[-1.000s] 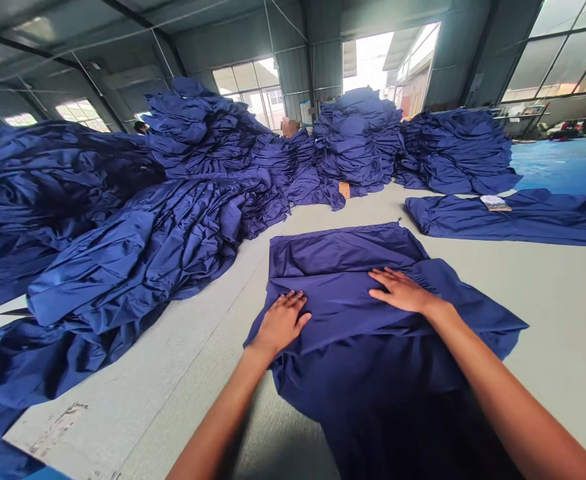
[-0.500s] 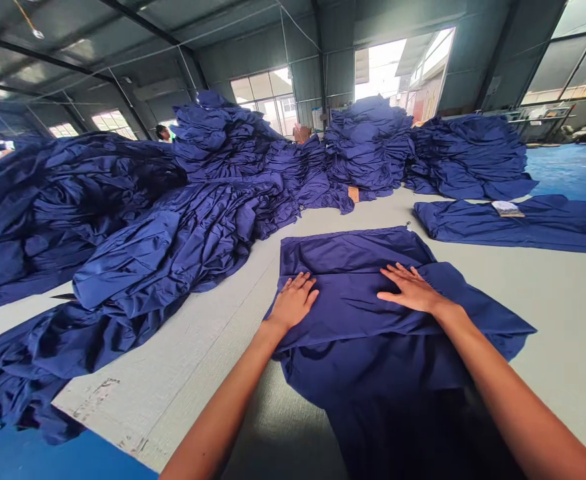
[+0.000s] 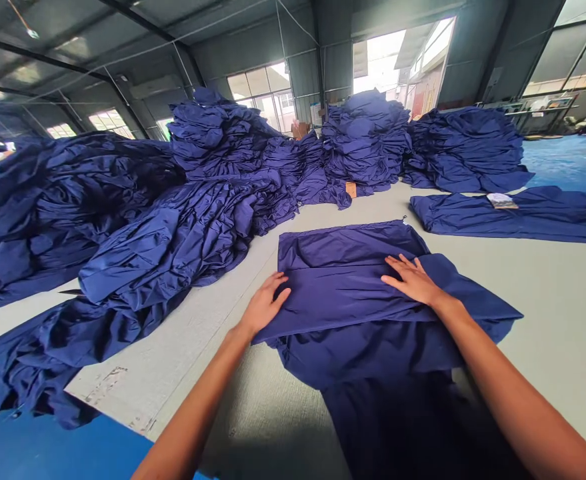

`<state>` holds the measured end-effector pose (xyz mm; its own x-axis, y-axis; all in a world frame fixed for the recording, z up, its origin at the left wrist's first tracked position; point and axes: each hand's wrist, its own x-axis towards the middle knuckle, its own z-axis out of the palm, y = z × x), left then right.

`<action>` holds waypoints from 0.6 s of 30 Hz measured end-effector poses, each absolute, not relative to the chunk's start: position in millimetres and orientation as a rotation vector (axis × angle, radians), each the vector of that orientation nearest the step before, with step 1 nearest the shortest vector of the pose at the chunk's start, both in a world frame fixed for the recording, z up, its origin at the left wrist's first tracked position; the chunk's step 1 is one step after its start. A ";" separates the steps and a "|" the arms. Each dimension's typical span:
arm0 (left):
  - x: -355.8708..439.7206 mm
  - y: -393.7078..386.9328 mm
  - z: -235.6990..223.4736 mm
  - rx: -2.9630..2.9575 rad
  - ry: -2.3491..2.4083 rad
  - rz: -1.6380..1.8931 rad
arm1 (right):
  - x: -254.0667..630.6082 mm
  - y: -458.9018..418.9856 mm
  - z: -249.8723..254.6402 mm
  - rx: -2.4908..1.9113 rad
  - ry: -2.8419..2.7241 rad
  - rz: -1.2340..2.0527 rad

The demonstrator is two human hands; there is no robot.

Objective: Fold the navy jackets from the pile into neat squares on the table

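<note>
A navy blue fabric piece (image 3: 337,293), partly folded over itself, lies in front of me on the pale table (image 3: 213,320). My left hand (image 3: 267,303) rests at its left edge, fingers stretched out and thumb apart. On the right part of the folded layer, my right hand (image 3: 410,277) lies flat with its fingers spread. Neither hand grips the cloth. A loose flap of it sticks out to the right beyond my right wrist, and its lower part hangs toward me in shadow.
Heaped navy cloth (image 3: 173,240) covers the left side, one end drooping over the table edge. Tall navy stacks (image 3: 367,143) stand at the back. A long folded navy bundle (image 3: 557,217) with a small printed packet (image 3: 501,201) on it lies at the right. Blue floor (image 3: 117,447) shows below.
My left hand has slid left from the cloth's surface to its left edge. My right hand stays on the right part, shifted slightly. The view has tilted a little.
</note>
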<state>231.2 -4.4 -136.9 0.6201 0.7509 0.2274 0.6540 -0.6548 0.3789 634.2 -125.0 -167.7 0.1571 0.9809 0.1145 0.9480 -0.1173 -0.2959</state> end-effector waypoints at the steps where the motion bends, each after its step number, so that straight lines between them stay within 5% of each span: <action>1: 228.1 -24.7 -134.7 2.619 1.036 0.618 | 634.0 -127.4 -158.1 -2.082 -1.847 0.150; 9: 244.8 -151.9 -158.5 2.910 0.423 0.220 | 605.7 -153.2 -98.6 -1.732 -1.936 0.229; 18: 246.4 -180.1 -156.8 2.884 0.417 0.185 | 651.0 -206.8 -185.1 -2.163 -2.117 0.124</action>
